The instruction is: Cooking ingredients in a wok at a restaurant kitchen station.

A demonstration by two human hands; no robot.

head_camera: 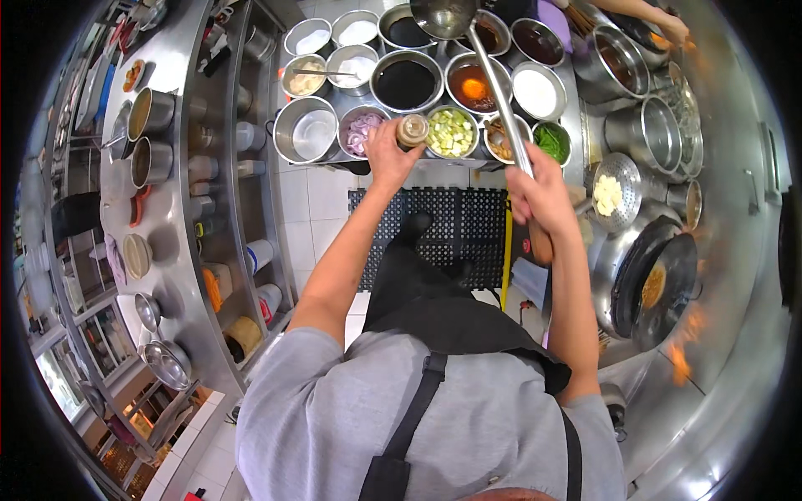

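Observation:
My left hand (390, 156) grips a small jar (412, 130) with a pale brownish top, between the pot of sliced red onion (361, 128) and the pot of diced green vegetable (452, 130). My right hand (542, 188) is closed round the handle of a long steel ladle (501, 94). The ladle's bowl (443, 15) hangs over the back row of pots, by a pot of dark liquid (407, 30). Below the ladle's handle stand a pot of reddish oil (471, 82) and one of brown pieces (499, 138). Chopped greens (551, 141) sit in a pot at the right.
On the right, a wok (665, 291) holding brown food sits on the range, with flames (680, 360) beside it. A perforated skimmer (616, 185) holds pale pieces. Another person's hand (674, 29) is at the upper right. A steel counter (169, 250) with shelves runs along the left.

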